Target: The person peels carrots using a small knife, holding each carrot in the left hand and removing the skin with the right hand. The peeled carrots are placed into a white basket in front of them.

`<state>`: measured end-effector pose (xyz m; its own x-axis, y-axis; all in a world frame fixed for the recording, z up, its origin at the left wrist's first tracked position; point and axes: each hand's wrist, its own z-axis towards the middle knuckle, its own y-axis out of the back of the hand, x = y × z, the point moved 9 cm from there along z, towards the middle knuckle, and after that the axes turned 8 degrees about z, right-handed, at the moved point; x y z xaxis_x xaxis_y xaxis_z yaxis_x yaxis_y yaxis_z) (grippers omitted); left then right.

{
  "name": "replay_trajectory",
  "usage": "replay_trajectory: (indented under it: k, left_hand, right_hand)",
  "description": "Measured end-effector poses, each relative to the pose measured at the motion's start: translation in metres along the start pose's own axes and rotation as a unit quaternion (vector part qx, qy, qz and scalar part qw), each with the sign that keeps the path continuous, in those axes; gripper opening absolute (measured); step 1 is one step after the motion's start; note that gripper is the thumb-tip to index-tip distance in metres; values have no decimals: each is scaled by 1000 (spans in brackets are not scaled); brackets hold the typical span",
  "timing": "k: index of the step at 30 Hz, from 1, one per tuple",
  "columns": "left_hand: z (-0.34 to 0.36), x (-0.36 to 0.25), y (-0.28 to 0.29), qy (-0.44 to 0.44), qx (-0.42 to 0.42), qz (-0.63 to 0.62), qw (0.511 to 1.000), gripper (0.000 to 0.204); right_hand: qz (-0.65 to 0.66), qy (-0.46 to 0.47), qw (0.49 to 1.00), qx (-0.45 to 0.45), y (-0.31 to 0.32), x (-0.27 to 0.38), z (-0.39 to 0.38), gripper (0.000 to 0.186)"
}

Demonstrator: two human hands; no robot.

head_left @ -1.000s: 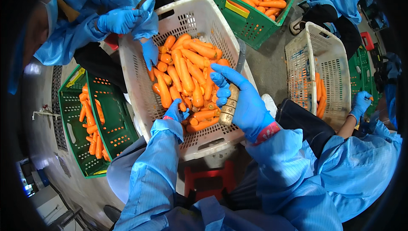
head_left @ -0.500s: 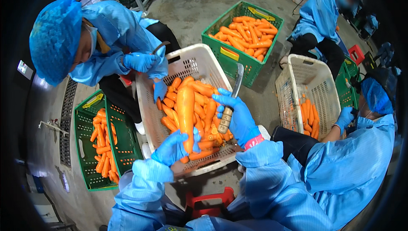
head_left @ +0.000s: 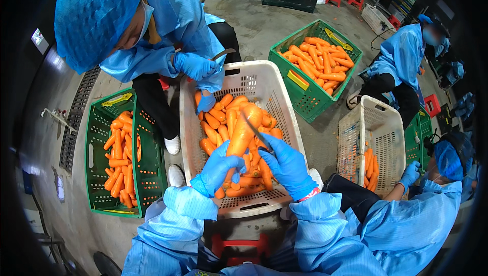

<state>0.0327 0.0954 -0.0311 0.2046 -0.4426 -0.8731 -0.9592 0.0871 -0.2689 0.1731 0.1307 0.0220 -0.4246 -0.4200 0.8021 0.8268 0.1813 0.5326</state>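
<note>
My gloved left hand [head_left: 218, 170] is closed round the lower end of a large carrot [head_left: 239, 138], which tilts upward over the white crate [head_left: 292, 116]. In my gloved right hand [head_left: 290, 168] is a knife [head_left: 258, 133]; its thin curved blade points up and left beside the carrot's upper part. Whether the blade touches the carrot I cannot tell. The knife's handle is hidden by my fingers. Below both hands, a heap of carrots [head_left: 216, 116] lies in the crate.
Across the crate, a co-worker's gloved hand [head_left: 194, 66] holds a curved knife. Green crates of carrots stand at the left [head_left: 147, 174] and far right [head_left: 315, 108]. Another white crate [head_left: 394, 139] is beside a co-worker at the right. A red stool [head_left: 239, 245] is below me.
My right hand has turned the knife from upright to leaning left and brought its blade to the carrot. The carrot now tilts to the right. The whole view has shifted.
</note>
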Motion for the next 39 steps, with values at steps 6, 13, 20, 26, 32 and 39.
replay_trajectory:
  k: [6, 13, 20, 26, 32, 39]
  left_hand:
    - [1, 3, 11, 25, -14, -4, 1000, 42]
    - [3, 11, 16, 27, -1, -48, 998, 46]
    - [3, 15, 15, 31, 3, -44, 999, 47]
    - [4, 18, 11, 47, -17, -6, 999, 46]
    - [4, 21, 7, 73, 29, -22, 997, 42]
    - [10, 27, 7, 88, 20, -5, 996, 38]
  right_hand:
    - [-137, 77, 987, -36, -9, 1, 1, 38]
    - [-173, 100, 980, 21, -30, 2, 0, 28]
    - [-224, 82, 971, 25, -36, -2, -1, 24]
    - [-278, 57, 959, 9, -37, -5, -1, 19]
    - [-303, 61, 951, 1, -36, -7, -4, 15]
    - [-275, 63, 959, 1, -35, -12, -4, 17]
